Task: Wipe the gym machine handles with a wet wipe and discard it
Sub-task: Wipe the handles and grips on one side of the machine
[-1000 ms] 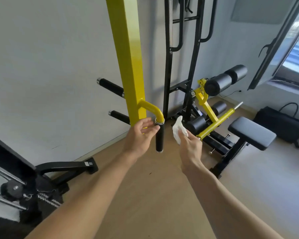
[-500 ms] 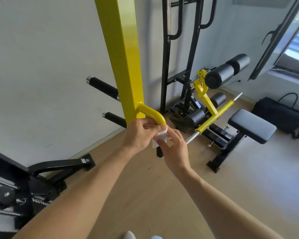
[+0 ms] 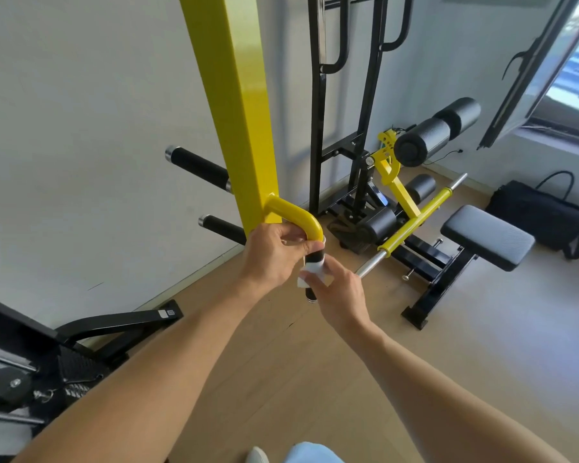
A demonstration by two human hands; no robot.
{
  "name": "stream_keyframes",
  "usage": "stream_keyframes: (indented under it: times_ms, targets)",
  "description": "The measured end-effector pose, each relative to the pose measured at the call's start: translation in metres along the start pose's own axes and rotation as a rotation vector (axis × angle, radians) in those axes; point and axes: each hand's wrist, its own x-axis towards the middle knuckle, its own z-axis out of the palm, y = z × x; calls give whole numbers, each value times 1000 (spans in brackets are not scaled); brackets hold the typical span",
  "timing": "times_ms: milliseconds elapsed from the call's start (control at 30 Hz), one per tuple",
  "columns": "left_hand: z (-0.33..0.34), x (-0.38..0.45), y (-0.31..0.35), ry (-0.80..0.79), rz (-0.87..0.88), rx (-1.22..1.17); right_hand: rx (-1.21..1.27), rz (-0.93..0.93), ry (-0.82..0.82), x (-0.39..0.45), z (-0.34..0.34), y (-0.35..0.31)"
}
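Now the wipe (image 3: 314, 269) is wrapped around the black grip (image 3: 311, 259), lower than half a second ago, when both hands pinched it up by the yellow bend (image 3: 295, 213). The right hand (image 3: 340, 289) has slid down and curls around the wipe and grip from the right. The left hand (image 3: 274, 255) sits just above, fingers curled, pinching the wipe's top edge at the top of the grip. A padded seat (image 3: 487, 235) stands well apart on the floor.
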Motion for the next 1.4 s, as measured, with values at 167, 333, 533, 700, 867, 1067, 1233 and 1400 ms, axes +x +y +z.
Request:
stream_keyframes:
  times_ms: [167,333,533,700,867,1067,1233,1400]
  targets:
    - [16,-14,-4,103,50,-17,46,-51,24,4,-8,-7]
    - [29,-23,-12,261,135,-78,321,-184,-67,-14,-16,-15]
    - [8,-18,-17,300,560,408,220,-125,57,-4,-12,-12]
    - [-16,-3,-12,372,797,535,113,-100,37,1,-3,3]
    - [-19,10,-15,95,819,470,146,-134,155,3,-8,-7]
    - [-16,8,-12,108,770,442,42,-110,79,0,-2,0]
    - [-25,14,-10,80,792,496,57,-159,184,3,-5,-12]
    - [-33,17,-8,-20,769,552,-22,-85,130,0,1,3]
